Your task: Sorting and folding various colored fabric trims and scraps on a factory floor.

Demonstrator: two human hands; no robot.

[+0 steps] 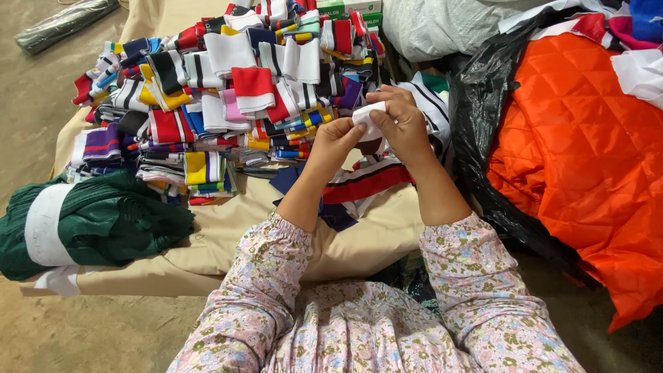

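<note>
A beige cloth (228, 238) covers a low surface on a bare dusty floor (90, 331). Above it, near centre, the left hand (336, 141) and right hand (400, 124) both pinch a small white knit strip (368, 119), its long axis tilted roughly upright. Folded striped knit pieces (228, 90) pile far left; a quilted orange fabric (587, 152) lies right, and a green ribbed bundle (103, 221) near left.

Both hands (373, 131) on white cloth (368, 117)
</note>
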